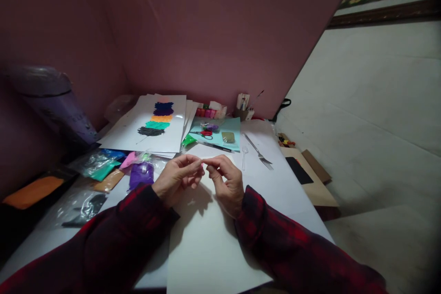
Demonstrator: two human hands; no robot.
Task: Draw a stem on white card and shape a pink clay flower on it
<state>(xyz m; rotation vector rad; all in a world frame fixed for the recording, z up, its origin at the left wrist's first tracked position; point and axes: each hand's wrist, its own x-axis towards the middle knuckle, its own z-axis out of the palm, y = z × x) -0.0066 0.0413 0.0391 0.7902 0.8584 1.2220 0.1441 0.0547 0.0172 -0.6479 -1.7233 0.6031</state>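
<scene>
Both hands meet over the white sheet [213, 239]: your left hand [177, 179] and right hand [225, 183] are pinched fingertip to fingertip on a tiny pink bit [201, 161], too small to identify, held in the air just above the paper. Keep that pinch light and roll it slowly so it doesn't slip. The purple bag [141, 173] lies just beside your left wrist, the forks [257, 150] near your right, scissors [204, 133] farther back.
</scene>
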